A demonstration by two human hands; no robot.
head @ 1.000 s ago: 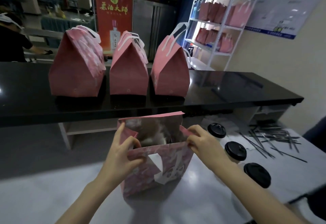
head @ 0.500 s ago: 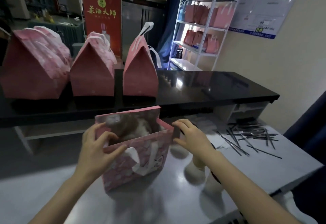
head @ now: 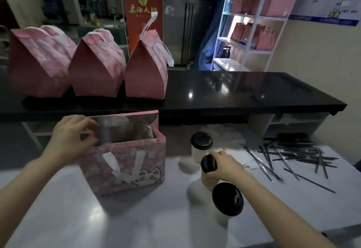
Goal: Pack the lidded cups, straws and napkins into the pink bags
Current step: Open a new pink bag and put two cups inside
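Upright on the table (head: pixel 156 218), mouth open: bag (head: pixel 125 161), rim at 9 o'clock pinched by the left hand (head: pixel 72 140). At 3 o'clock of the bag, three cups (head: pixel 201 144) in a row, the middle cup (head: pixel 208 164) gripped round its lid by the right hand (head: pixel 224 165). Farther toward 3 o'clock, loose straws (head: pixel 289 156). At 12 o'clock, on the counter (head: pixel 234 91), three closed bags (head: pixel 97 68).
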